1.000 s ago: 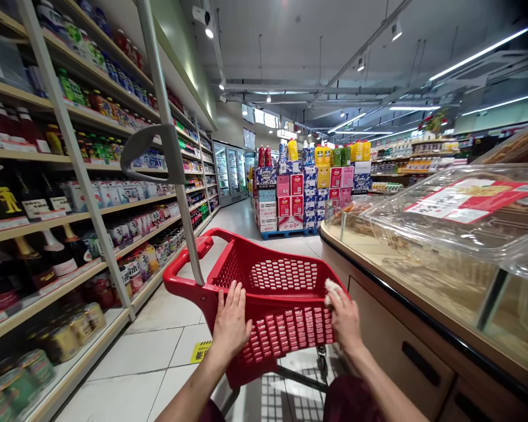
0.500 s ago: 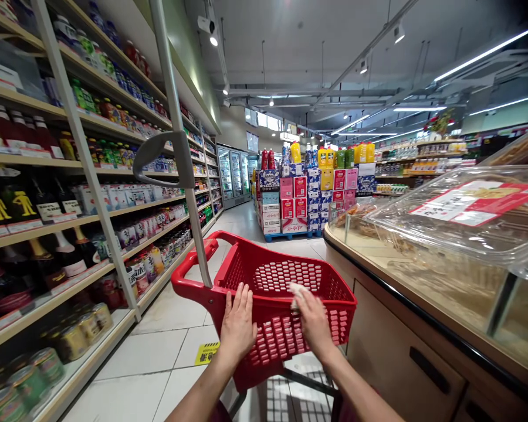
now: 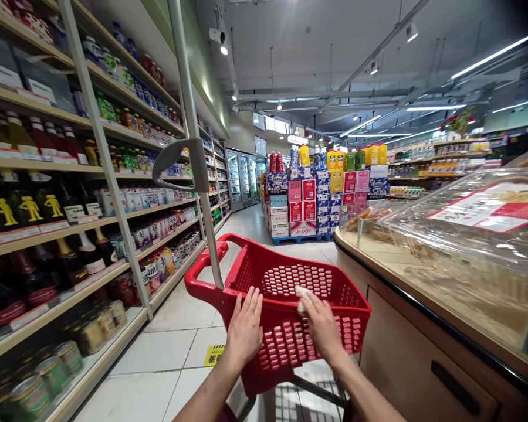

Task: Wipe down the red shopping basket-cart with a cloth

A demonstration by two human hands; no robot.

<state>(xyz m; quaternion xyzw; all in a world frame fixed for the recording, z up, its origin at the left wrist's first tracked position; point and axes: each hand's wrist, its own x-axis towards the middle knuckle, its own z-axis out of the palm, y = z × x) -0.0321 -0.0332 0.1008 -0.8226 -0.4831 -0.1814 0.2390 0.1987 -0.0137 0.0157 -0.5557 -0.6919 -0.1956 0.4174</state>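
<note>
A red plastic shopping cart [image 3: 330, 275] stands in front of me, its mesh basket turned sideways. My left hand [image 3: 245, 328] lies flat on the near rim, fingers stretched out and touching the red plastic. In my right hand [image 3: 323, 325] a crumpled white cloth [image 3: 305, 296] is pressed against the same rim, further right. Part of the cloth is hidden under the fingers. A grey metal pole [image 3: 205, 223] with a grey plastic loop handle [image 3: 180, 167] rises from the cart's left end.
Shelves of bottles and cans [image 3: 53, 228] line the left side. On the right, a counter [image 3: 405, 293] carries clear plastic food containers [image 3: 479, 217] close to the cart. Stacked drink cartons [image 3: 308, 205] stand on a blue pallet ahead. A yellow sticker [image 3: 214, 355] marks the tiled floor.
The whole scene, cart and hands included, has shifted slightly right in view. My left hand remains on the rim, and my right hand still holds the cloth against it.
</note>
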